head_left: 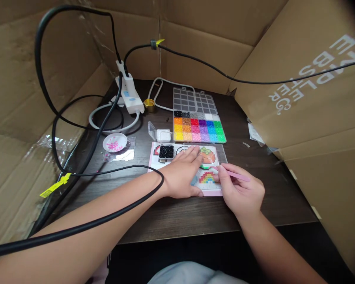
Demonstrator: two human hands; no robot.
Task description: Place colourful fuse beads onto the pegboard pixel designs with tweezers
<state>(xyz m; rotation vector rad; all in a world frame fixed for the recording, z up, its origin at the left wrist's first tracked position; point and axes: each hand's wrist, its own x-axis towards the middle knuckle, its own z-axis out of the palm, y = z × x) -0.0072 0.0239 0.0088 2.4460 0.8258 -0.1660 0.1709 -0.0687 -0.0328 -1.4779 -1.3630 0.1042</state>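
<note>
Your right grip (243,191) pinches pink tweezers (238,176); your left grip (182,171) lies spread over the picture sheet (207,177). Press softly there and move the tweezers slowly.

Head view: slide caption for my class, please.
Left hand spread over a pattern sheet, right hand holding pink tweezers, bead box beyond.

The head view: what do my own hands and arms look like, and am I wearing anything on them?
Your left hand and right hand are bare, with no gloves, rings or watch visible. No sleeve shows on the left forearm or right forearm. A black cable crosses in front of the left one.
</note>
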